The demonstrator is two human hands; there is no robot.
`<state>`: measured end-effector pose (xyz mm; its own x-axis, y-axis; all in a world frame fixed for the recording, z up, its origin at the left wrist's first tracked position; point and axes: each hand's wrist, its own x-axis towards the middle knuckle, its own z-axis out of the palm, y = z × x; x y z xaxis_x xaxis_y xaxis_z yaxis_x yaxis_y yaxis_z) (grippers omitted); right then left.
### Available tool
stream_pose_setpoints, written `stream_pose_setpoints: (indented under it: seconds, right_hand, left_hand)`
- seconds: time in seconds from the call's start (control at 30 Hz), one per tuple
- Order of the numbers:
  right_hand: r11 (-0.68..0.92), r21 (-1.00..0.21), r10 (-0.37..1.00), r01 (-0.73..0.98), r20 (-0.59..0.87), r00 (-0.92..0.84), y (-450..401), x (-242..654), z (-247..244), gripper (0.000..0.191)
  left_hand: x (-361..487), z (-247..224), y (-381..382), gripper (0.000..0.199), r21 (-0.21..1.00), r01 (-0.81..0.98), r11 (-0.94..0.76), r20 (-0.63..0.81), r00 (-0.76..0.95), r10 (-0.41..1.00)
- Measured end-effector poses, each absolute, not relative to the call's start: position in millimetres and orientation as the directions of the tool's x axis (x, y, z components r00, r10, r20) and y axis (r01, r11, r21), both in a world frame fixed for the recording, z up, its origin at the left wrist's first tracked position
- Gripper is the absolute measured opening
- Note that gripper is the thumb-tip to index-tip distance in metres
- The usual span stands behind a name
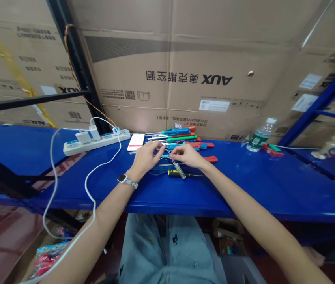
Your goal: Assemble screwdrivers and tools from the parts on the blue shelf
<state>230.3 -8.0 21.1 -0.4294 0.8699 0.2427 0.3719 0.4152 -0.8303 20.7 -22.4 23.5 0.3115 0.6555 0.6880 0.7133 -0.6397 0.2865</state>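
Both my hands are over the middle of the blue table. My left hand (pixel 148 157), below a watch on the wrist, has its fingers bent together at a thin pale cord (pixel 170 152). Close on its right, my right hand (pixel 187 154) pinches the same cord. A clear-handled tool (pixel 179 170) hangs at the cord's lower end, over a yellow and black screwdriver (pixel 174 173) lying on the table. Behind and beneath the hands lie several screwdrivers and tools with blue, green and red handles (pixel 182 138). Fingertips are partly hidden.
A white power strip (pixel 96 142) with plugs and a long white cable lies at left, beside a phone (pixel 136 141). A water bottle (pixel 259 136) and a red box (pixel 272 150) stand at right. Large cardboard boxes (pixel 185 51) rise behind the blue table (pixel 259 181).
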Motion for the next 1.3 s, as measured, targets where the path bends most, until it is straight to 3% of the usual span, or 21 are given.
stream_pose_setpoints:
  seconds: [0.1,0.27,0.47,0.6,0.7,0.87,1.07,1.3]
  right_hand:
    - [0.546,-0.744,0.825,0.385,0.399,-0.400,-6,234,19,0.024]
    - [0.492,-0.815,0.851,0.305,0.377,-0.364,-12,231,19,0.025]
    - [0.569,-0.735,0.822,0.369,0.502,-0.267,-15,229,29,0.027]
    - [0.464,-0.856,0.877,0.229,0.406,-0.257,-15,232,34,0.033]
    - [0.289,-0.955,0.938,0.063,0.269,-0.219,-17,232,33,0.038]
    - [0.048,-0.984,0.974,-0.169,0.083,-0.210,-23,228,29,0.050]
    - [0.166,-0.962,0.972,-0.214,0.197,-0.131,-22,220,28,0.051]
    - [0.359,-0.931,0.929,-0.071,0.364,-0.071,-18,217,25,0.055]
  left_hand:
    - [20,23,-21,0.026,0.299,0.704,-0.645,0.686,0.312,0.658]
    - [19,23,-21,0.026,0.312,0.699,-0.643,0.686,0.303,0.662]
    - [18,24,-23,0.029,0.296,0.691,-0.660,0.663,0.349,0.663]
    - [18,24,-22,0.029,0.294,0.687,-0.664,0.637,0.377,0.672]
    - [18,24,-22,0.030,0.304,0.690,-0.657,0.627,0.375,0.683]
    - [20,24,-22,0.032,0.327,0.677,-0.659,0.626,0.368,0.688]
    - [16,24,-23,0.029,0.328,0.597,-0.732,0.563,0.498,0.659]
    - [19,24,-27,0.026,0.313,0.619,-0.720,0.535,0.512,0.672]
